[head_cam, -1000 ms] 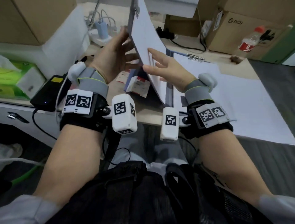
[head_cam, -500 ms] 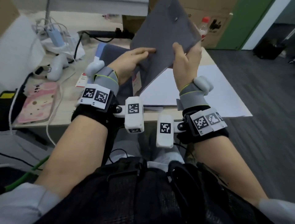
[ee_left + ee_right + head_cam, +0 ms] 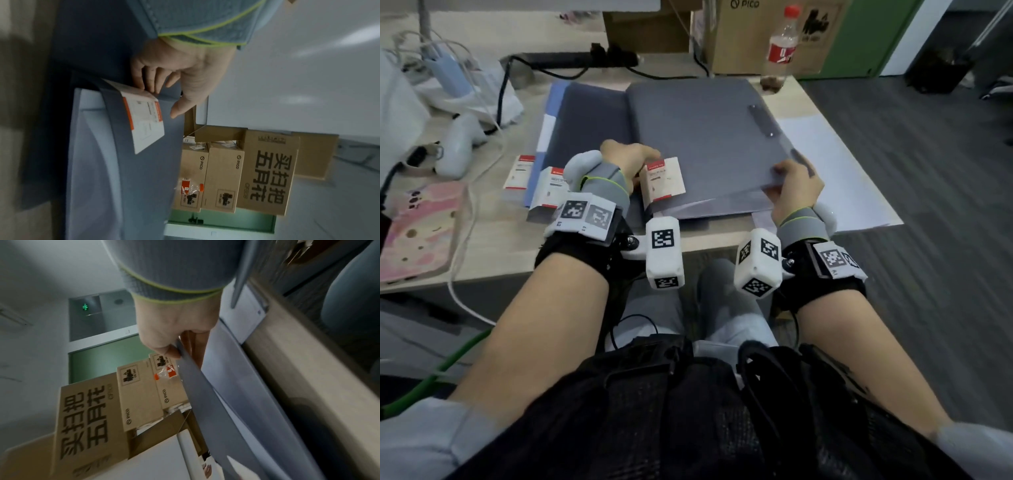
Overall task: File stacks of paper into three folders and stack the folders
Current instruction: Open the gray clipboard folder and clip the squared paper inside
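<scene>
A closed grey folder [image 3: 705, 137] lies almost flat, its near edge a little raised, over another grey folder [image 3: 592, 120] and a blue folder [image 3: 551, 102] on the desk. My left hand [image 3: 630, 164] grips its near left corner by the white-and-red label [image 3: 662, 183]; in the left wrist view the thumb and fingers of that hand [image 3: 174, 91] pinch the folder [image 3: 144, 162] at the label [image 3: 144, 121]. My right hand [image 3: 794, 185] pinches the near right edge, and in the right wrist view my right hand [image 3: 174, 347] has its thumb on top of the folder [image 3: 205, 394]. White paper [image 3: 842, 171] lies beneath at the right.
Small white-and-red boxes [image 3: 548, 192] sit left of my left hand. A white controller [image 3: 462, 144], cables and a pink case [image 3: 417, 229] fill the desk's left side. A plastic bottle [image 3: 782, 44] and cardboard boxes [image 3: 756, 34] stand at the back. The desk edge [image 3: 722, 236] is close to my wrists.
The grey folder was held up tilted in the air; both hands have brought it down onto the folders on the desk. My left hand moved from its face to the labelled corner.
</scene>
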Motion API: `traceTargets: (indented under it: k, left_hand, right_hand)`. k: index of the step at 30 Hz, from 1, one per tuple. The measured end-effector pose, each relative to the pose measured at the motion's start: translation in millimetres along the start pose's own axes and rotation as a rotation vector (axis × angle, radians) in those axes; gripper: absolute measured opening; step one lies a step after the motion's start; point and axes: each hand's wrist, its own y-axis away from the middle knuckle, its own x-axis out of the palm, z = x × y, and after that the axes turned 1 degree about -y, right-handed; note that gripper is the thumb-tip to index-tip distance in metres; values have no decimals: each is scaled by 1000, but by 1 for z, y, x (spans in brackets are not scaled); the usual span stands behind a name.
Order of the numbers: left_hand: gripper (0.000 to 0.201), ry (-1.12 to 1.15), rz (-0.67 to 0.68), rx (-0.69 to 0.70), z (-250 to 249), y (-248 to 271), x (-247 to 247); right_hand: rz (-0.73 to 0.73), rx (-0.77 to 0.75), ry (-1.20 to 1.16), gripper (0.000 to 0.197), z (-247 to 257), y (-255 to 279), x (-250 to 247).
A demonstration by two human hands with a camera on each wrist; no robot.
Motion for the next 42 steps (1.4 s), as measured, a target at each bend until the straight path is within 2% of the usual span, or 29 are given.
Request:
traceTargets:
  k: [4,5,9,12,13,16,19,20,22,23,25,28,29,31,33,35,37,40,42]
  left_hand:
    - [63,11,196,-79,2,-1,2]
    - [59,2,207,-73,3,-1,4]
    - [47,113,157,39,-5,-1,6]
    - [17,148,167,176,-19,3,-4]
    - [13,160,182,217,-23,4,-8]
    - [20,149,185,315,-30,2,-23]
    - [32,118,218,343,-30,-2,-39]
    - [34,101,231,335,-29,-3,-44]
    - [34,61,237,302,-25,-5,-47]
    - [32,39,212,286,-23,-7,-48]
    - [29,-74,129,259,-22,-10,-50]
    - [53,-494,-79,226,-16,-12,-63]
    - [53,-570,-154,233,-13,-12,-70]
    - [39,-660,-262,280,-8,-13,-86]
    - [25,-834,-330,267,-4,-15,-100]
    - [33,-987,-305,148,-2,-19,-107]
    - [39,-1085,-227,86,-6,-12,-106]
    - [28,-1167,-152,9,-14,-5,-92]
    - [25,-1130,-124,-48,-13,-14,-93]
  right_hand:
    - [-42,64,121,41,-16,-10,-7]
    - [-43,68,136,39,-17,-12,-7]
    - [-46,-3,177,26,-11,-20,-1]
    - [-63,-99,279,21,-7,-27,4]
    - [-47,-140,324,16,-6,-29,5]
    - [39,-209,519,8,1,-30,18]
    - [174,-173,623,41,6,-34,39]
    - [214,-149,617,41,6,-35,45]
    - [282,-63,527,24,3,-34,50]
    - [316,-16,497,23,0,-34,51]
    - [370,42,484,24,-6,-31,52]
    - [402,62,473,15,-13,-27,57]
    - [403,60,469,14,-14,-26,59]
    - [408,43,470,18,-16,-26,62]
    - [415,18,478,20,-17,-26,64]
    - [411,5,519,19,-18,-26,66]
    - [387,2,589,21,-22,-28,68]
    - [350,-3,703,48,-33,-38,69]
    - [353,14,739,55,-41,-41,68]
